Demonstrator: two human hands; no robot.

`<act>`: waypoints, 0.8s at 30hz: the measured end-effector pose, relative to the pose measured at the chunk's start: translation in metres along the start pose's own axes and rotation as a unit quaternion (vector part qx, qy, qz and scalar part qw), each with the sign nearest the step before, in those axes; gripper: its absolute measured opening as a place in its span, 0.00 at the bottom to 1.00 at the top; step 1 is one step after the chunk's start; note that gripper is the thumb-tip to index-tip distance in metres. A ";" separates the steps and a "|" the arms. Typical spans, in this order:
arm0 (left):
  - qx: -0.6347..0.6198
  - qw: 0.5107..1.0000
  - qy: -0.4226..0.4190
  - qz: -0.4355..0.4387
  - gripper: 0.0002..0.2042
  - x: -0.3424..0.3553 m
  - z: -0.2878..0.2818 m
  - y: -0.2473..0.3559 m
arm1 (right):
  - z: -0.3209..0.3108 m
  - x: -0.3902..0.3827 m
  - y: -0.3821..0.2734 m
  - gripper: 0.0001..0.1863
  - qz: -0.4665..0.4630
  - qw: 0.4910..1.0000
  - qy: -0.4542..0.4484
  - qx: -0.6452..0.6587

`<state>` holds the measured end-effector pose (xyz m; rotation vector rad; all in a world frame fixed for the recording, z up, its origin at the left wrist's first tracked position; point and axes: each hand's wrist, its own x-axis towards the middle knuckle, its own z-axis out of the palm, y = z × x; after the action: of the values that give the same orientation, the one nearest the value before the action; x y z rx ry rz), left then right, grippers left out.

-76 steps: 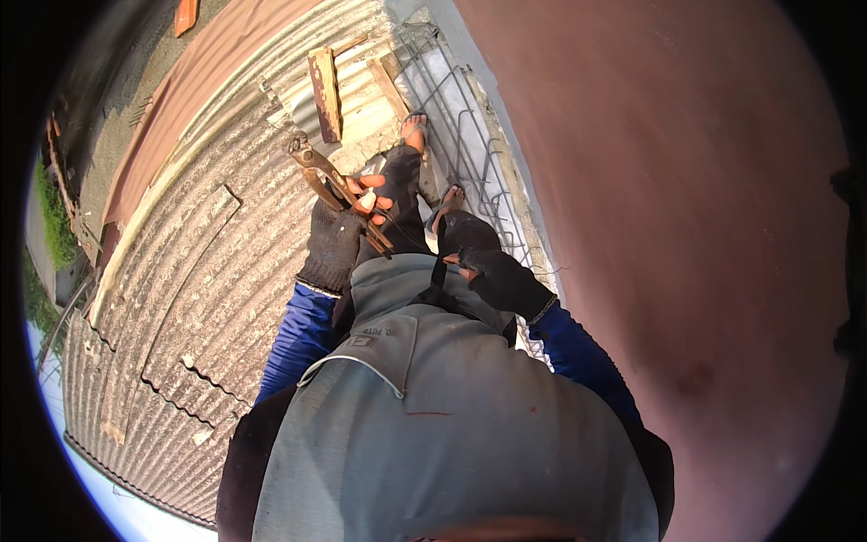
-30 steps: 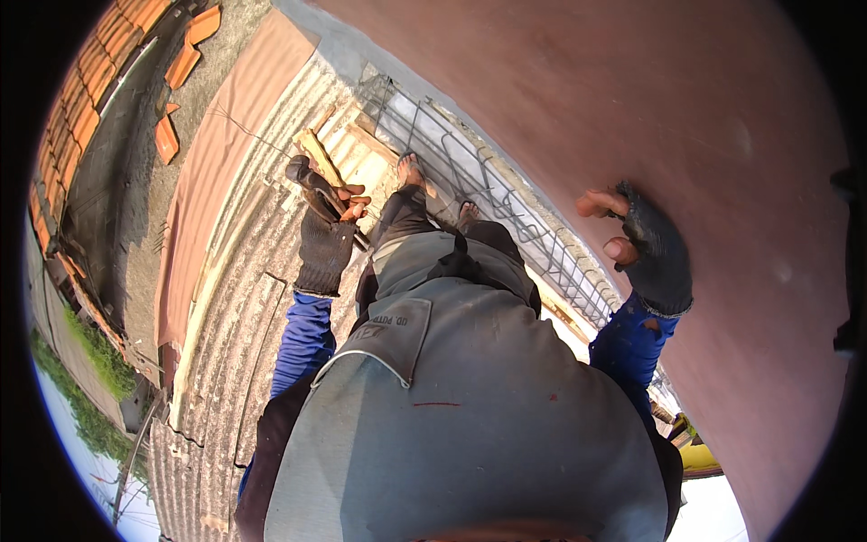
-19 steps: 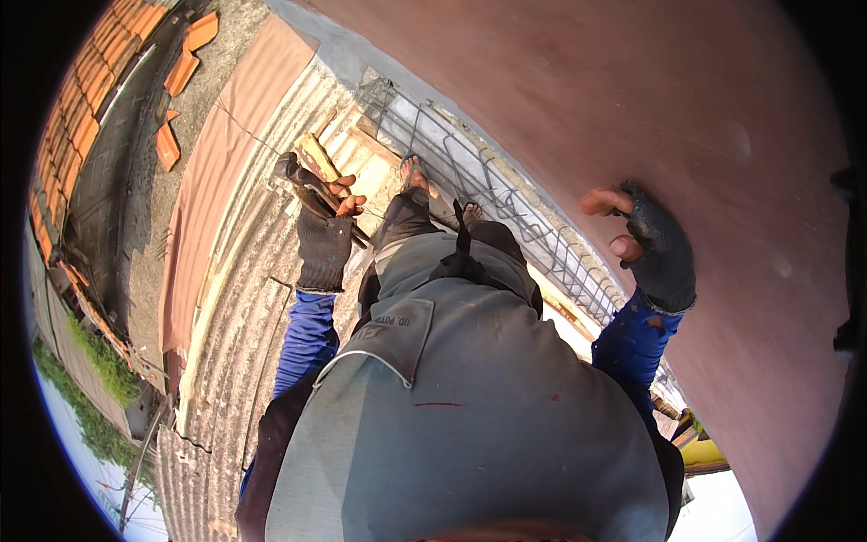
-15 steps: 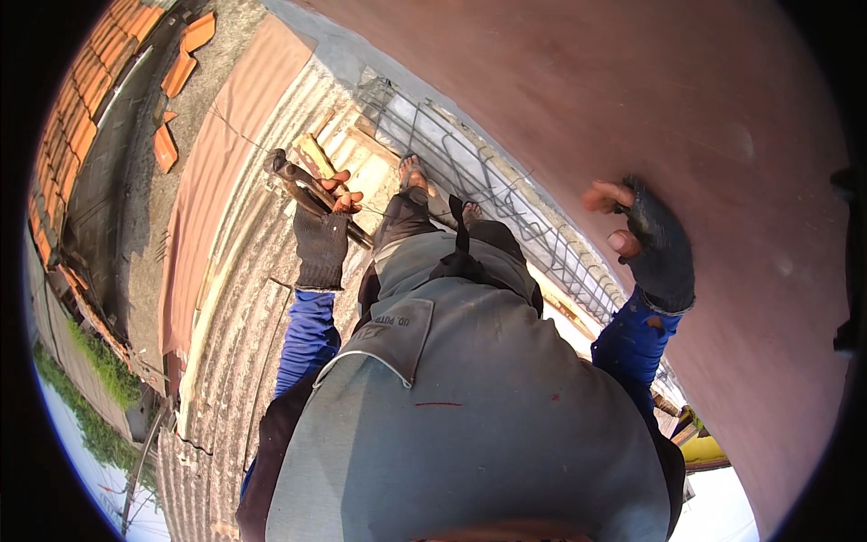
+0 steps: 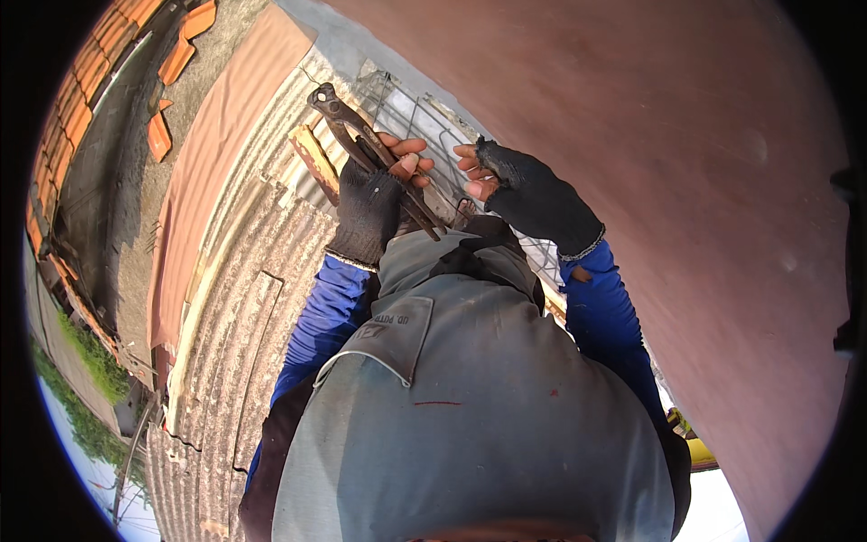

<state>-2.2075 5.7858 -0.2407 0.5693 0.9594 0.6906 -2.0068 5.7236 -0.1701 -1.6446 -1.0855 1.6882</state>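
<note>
A pair of dark, worn pincers [image 5: 339, 116] lies slantwise in my left hand [image 5: 372, 203], jaws toward the upper left and handle ends over my legs. My left fingers are closed around the handles, and a fingerless dark glove covers the palm. A thin wire shows beyond the jaws. Just to the right, my right hand [image 5: 542, 199], gloved the same way, faces the left one with bent fingers and thumb apart. I make out nothing between them. Behind both hands runs a cage of steel reinforcing bars [image 5: 417, 113], partly hidden by the right hand.
Corrugated roofing sheets [image 5: 230, 307] spread on the left, with a yellowish piece of wood [image 5: 313, 161] on them. A smooth pinkish wall [image 5: 686, 117] rises close on my right. Broken orange roof tiles [image 5: 160, 135] lie farther left. My grey apron [image 5: 488, 397] fills the lower middle.
My left hand has moved right and up with the pincers. My right hand has come away from beside the wall, leftward, close to the left hand.
</note>
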 end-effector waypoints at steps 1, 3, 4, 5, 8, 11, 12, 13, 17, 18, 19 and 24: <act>0.001 1.000 -0.005 0.005 0.14 0.002 0.007 0.003 | 0.004 0.007 0.002 0.21 -0.004 1.000 0.004 -0.013; -0.002 0.999 -0.036 0.038 0.13 0.008 0.015 0.011 | 0.011 0.021 0.004 0.18 -0.022 1.000 0.005 -0.014; -0.003 0.998 -0.049 0.048 0.12 0.012 0.018 0.015 | 0.013 0.029 0.005 0.18 0.003 0.999 0.016 -0.030; -0.008 0.996 -0.065 0.059 0.12 0.015 0.021 0.018 | 0.009 0.034 0.005 0.18 -0.012 1.000 0.006 -0.013; 0.030 0.991 -0.098 0.082 0.13 0.025 0.022 0.027 | -0.005 0.045 0.007 0.17 0.025 0.999 0.010 -0.034; 0.123 0.985 -0.091 0.076 0.13 0.028 0.009 0.030 | -0.016 0.054 0.018 0.16 -0.012 0.990 0.087 -0.113; 0.150 0.980 -0.094 0.086 0.13 0.028 0.000 0.030 | -0.019 0.056 0.026 0.15 -0.020 0.980 0.124 -0.157; 0.160 0.981 -0.080 0.079 0.12 0.028 -0.010 0.027 | -0.022 0.055 0.035 0.15 0.005 0.981 0.125 -0.149; 0.326 0.945 -0.005 -0.016 0.11 0.014 -0.068 -0.004 | -0.027 0.045 0.100 0.16 0.098 0.980 0.107 -0.136; 0.384 0.922 0.002 -0.052 0.11 0.008 -0.084 -0.015 | -0.025 0.038 0.122 0.16 0.110 0.976 0.095 -0.164; 0.491 0.870 0.014 -0.052 0.13 0.004 -0.098 -0.028 | -0.021 0.030 0.145 0.17 0.102 0.974 0.080 -0.186; 0.625 0.739 -0.031 -0.250 0.31 -0.035 -0.140 -0.092 | 0.015 -0.029 0.246 0.19 0.250 0.941 0.011 -0.228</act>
<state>-2.3190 5.7176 -0.3516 1.4158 1.3731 -0.5949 -1.9803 5.5666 -0.3604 -2.3924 -1.1801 1.7969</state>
